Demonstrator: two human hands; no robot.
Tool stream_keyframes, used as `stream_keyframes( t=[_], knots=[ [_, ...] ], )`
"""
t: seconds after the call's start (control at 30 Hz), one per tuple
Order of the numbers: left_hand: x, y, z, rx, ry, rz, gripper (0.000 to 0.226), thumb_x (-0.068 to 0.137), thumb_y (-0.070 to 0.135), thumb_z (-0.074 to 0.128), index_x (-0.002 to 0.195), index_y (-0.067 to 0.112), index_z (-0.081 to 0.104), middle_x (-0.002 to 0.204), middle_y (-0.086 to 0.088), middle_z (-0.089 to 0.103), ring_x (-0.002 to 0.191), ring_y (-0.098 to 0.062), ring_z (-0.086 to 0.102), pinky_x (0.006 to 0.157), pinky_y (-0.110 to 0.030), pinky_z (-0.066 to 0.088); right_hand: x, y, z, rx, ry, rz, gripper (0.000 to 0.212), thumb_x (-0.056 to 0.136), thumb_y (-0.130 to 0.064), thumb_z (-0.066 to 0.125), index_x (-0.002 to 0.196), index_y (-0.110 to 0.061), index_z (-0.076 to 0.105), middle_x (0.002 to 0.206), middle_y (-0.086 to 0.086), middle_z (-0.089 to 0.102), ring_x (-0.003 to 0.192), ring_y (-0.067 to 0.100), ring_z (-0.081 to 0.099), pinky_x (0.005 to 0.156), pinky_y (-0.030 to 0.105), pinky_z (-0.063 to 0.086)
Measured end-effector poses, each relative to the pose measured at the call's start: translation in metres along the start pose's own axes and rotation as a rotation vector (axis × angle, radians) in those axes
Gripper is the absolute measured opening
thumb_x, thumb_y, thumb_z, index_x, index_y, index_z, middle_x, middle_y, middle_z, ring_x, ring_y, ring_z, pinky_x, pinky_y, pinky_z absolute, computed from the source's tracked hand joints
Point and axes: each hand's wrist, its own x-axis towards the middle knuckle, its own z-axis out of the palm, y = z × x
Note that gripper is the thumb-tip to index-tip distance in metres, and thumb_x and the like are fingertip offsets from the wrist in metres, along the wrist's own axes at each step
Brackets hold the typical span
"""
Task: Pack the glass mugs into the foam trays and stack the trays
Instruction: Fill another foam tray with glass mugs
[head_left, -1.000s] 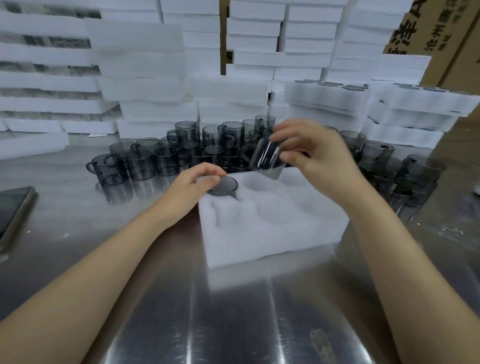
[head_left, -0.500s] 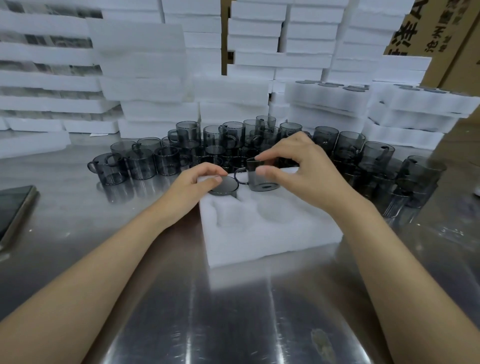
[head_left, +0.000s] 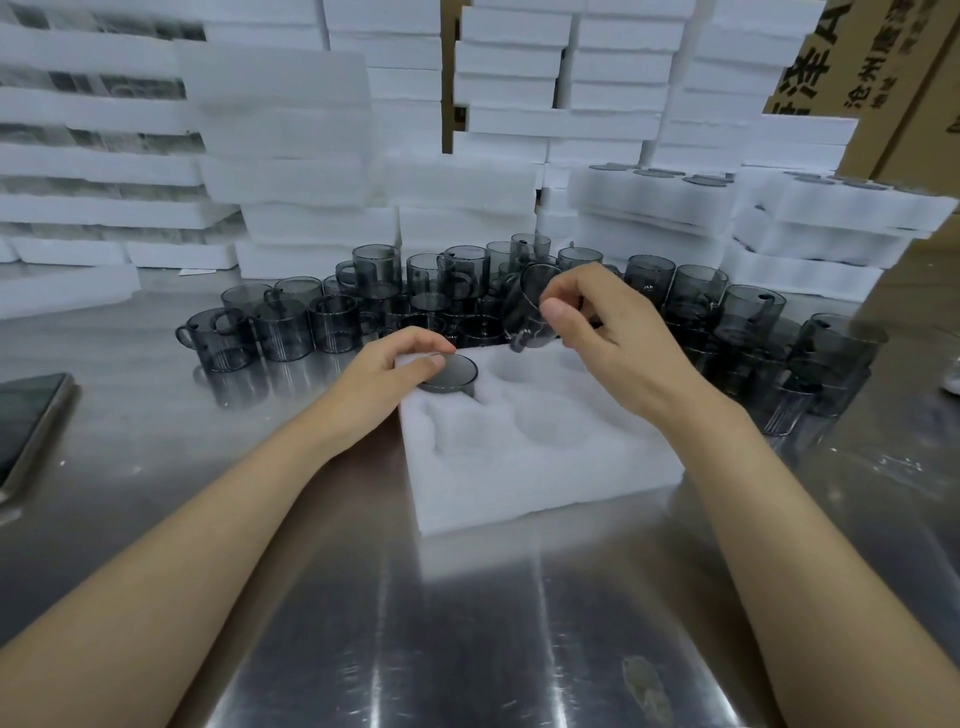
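While the left hand (head_left: 395, 371) curls thumb and fingers about the upturned base of a smoked-glass mug (head_left: 451, 375) seated in the far-left pocket of the white foam tray (head_left: 545, 483), the right hand (head_left: 618, 338) pinches a second mug (head_left: 527, 312), tilted, above the tray's far edge. Behind stand loose mugs (head_left: 332, 322) on the steel table (head_left: 467, 623), with stacked foam trays (head_left: 291, 182) beyond.
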Motion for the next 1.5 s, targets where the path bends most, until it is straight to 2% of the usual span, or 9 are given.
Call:
stream_keyframes(
  t=[0.07,0.27,0.63,0.8,0.97,1.07,1.23,1.4,1.5],
  knots=[
    [0.0,0.0,0.0,0.004,0.0,0.002,0.015,0.096,0.02,0.056,0.1,0.03,0.067,0.097,0.017,0.069,0.093,0.004,0.062,0.077,-0.004,0.041,0.001,0.0,0.004,-0.093,0.025,-0.004,0.035,0.083,-0.057,0.053,0.081,-0.023,0.062,0.086,-0.013,0.049,0.078,0.005,0.054,0.071,0.022,0.047],
    [0.0,0.001,0.0,0.0,-0.008,0.004,0.015,0.096,0.019,0.056,0.1,0.029,0.066,0.094,0.02,0.069,0.091,0.005,0.062,0.077,-0.003,0.041,0.001,0.007,0.004,-0.238,-0.019,-0.096,0.012,0.091,-0.022,0.06,0.093,-0.013,0.067,0.102,-0.009,0.049,0.097,0.016,0.053,0.083,0.045,0.05],
    [0.0,0.003,0.001,0.002,0.0,-0.009,0.015,0.096,0.018,0.056,0.1,0.028,0.066,0.096,0.016,0.069,0.093,0.003,0.062,0.08,-0.005,0.042,0.002,0.006,0.006,-0.086,-0.209,-0.105,0.01,0.086,-0.008,0.066,0.087,-0.017,0.068,0.095,-0.006,0.062,0.104,0.011,0.047,0.086,0.025,0.048],
    [-0.001,0.005,0.001,0.009,-0.001,-0.02,0.014,0.096,0.02,0.055,0.102,0.027,0.066,0.102,0.012,0.069,0.098,-0.002,0.062,0.087,-0.014,0.043,0.003,0.013,0.007,-0.09,-0.241,-0.056,0.012,0.082,-0.013,0.073,0.09,-0.019,0.067,0.116,-0.013,0.052,0.11,0.008,0.046,0.091,0.016,0.038],
    [-0.001,0.004,0.001,0.013,-0.001,-0.021,0.014,0.096,0.02,0.055,0.102,0.027,0.066,0.103,0.011,0.069,0.098,-0.001,0.062,0.086,-0.014,0.042,0.001,0.015,0.009,-0.054,-0.299,0.042,0.019,0.086,-0.032,0.069,0.103,-0.023,0.068,0.133,-0.016,0.046,0.126,0.006,0.04,0.107,0.027,0.033],
    [-0.001,0.005,0.001,0.008,-0.001,-0.014,0.015,0.096,0.019,0.056,0.1,0.029,0.066,0.101,0.012,0.068,0.096,0.0,0.062,0.083,-0.009,0.043,-0.002,0.01,0.009,-0.07,-0.435,0.035,0.065,0.085,-0.054,0.054,0.144,-0.036,0.036,0.151,-0.018,0.027,0.142,0.002,0.016,0.115,0.024,0.014],
    [-0.001,0.003,0.001,0.026,-0.004,-0.015,0.014,0.097,0.022,0.055,0.102,0.029,0.066,0.104,0.012,0.068,0.099,0.0,0.061,0.086,-0.012,0.042,-0.003,0.006,0.013,-0.371,-0.664,0.038,0.081,0.078,-0.073,0.022,0.15,-0.041,0.003,0.159,-0.02,-0.006,0.147,0.006,-0.009,0.118,0.036,-0.011],
    [0.0,0.0,0.001,0.001,0.001,-0.004,0.017,0.096,0.019,0.056,0.097,0.032,0.067,0.097,0.016,0.069,0.094,0.0,0.062,0.08,-0.008,0.044,-0.003,0.003,0.016,-0.388,-0.719,0.123,0.08,0.077,-0.077,0.013,0.149,-0.044,0.013,0.157,-0.026,-0.004,0.145,0.004,-0.013,0.118,0.039,-0.015],
    [0.001,0.0,0.0,0.0,0.011,-0.003,0.022,0.096,0.019,0.056,0.093,0.037,0.068,0.095,0.018,0.069,0.092,0.001,0.063,0.077,-0.006,0.043,-0.002,0.003,0.018,-0.207,-0.593,0.178,0.071,0.084,-0.072,0.021,0.144,-0.039,0.036,0.156,-0.02,0.02,0.146,0.007,0.009,0.119,0.035,0.0]
  ],
)
